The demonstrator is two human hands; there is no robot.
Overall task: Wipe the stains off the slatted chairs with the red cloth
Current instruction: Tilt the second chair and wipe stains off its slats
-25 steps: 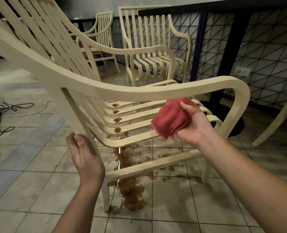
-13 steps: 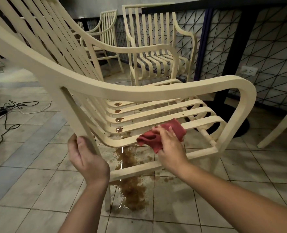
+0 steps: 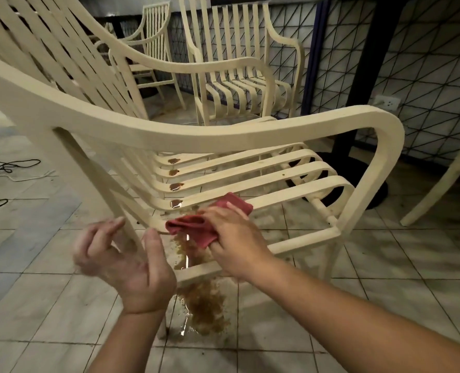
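Note:
A cream slatted chair (image 3: 223, 135) fills the view, seen from its side under the armrest. Brown stains (image 3: 176, 186) sit in a row on several seat slats near the backrest. My right hand (image 3: 231, 238) presses the crumpled red cloth (image 3: 196, 227) onto the nearest seat slat, fingers curled into the cloth. My left hand (image 3: 126, 259) is off the chair's slanted leg strut (image 3: 126, 219), blurred, palm up with fingers loosely spread and holding nothing.
A brown puddle (image 3: 202, 305) spreads on the tiled floor under the seat. Two more cream chairs (image 3: 239, 76) stand behind. A black table pedestal (image 3: 358, 170) is at the right, cables (image 3: 0, 168) lie at the left.
My right hand has slid the cloth leftward along the near slat toward the stains. My left hand has let go of the chair strut and opened.

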